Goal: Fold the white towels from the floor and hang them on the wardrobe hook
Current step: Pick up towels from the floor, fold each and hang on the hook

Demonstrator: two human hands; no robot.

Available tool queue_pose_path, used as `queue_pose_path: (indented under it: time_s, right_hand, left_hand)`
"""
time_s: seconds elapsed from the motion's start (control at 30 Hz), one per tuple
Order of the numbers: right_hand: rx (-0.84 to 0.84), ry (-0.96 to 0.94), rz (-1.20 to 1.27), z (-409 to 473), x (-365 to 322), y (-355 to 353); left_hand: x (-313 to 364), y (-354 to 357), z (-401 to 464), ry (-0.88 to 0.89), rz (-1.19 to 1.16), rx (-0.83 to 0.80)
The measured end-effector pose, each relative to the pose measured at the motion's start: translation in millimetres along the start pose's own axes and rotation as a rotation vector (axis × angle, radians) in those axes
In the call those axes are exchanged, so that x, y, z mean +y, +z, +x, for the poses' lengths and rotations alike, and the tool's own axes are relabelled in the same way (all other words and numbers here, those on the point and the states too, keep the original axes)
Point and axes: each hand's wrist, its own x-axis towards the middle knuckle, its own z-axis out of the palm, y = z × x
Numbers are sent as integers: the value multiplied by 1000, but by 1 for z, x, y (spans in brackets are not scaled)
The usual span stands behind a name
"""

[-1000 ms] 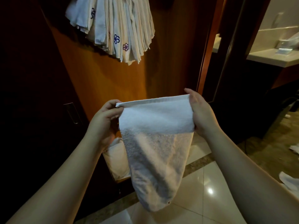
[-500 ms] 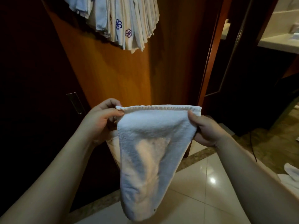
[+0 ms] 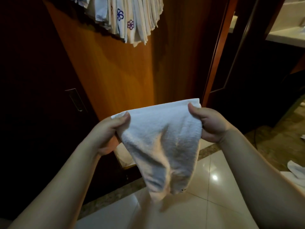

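Observation:
A white towel hangs doubled over in front of me, its top edge stretched between both hands and its lower end drooping toward the floor. My left hand pinches the top left corner with the thumb on top. My right hand pinches the top right corner the same way. High on the wooden wardrobe panel hangs a thick bunch of folded white towels, some with purple flower marks. The hook itself is out of sight.
A dark wardrobe door with a recessed handle stands at the left. White towels lie on the glossy tiled floor at the right edge. A doorway and a pale counter are at the upper right.
The towel's top edge has tipped toward me so its upper face now shows, and both thumbs now lie on top. The view has dropped slightly, with the hanging bunch higher in frame.

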Motion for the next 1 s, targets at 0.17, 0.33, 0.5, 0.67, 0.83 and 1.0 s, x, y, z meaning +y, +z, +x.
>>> queue_pose_path:
  time_s: [0.17,0.33,0.5,0.67,0.83,1.0]
  right_hand:
    - [58,26,-70,4,7,-17]
    - [320,-64,-155,8,31,-14]
    - [757,-92,-467,-3,79,19]
    - [718,-50,-529,-19,117,56]
    - [483,-127,-474,-26,126,69]
    - [347,-170,-500,-25,118,71]
  left_hand:
    - [-7,5,14,-30,25,55]
    - [-22,26,24,-49,-14,268]
    - [-53,61,12,-57,24,482]
    - [-74,97,-16,45,299,555]
    - [-79,117,-35,136,352,433]
    - [-79,119,-33,140,244,373]
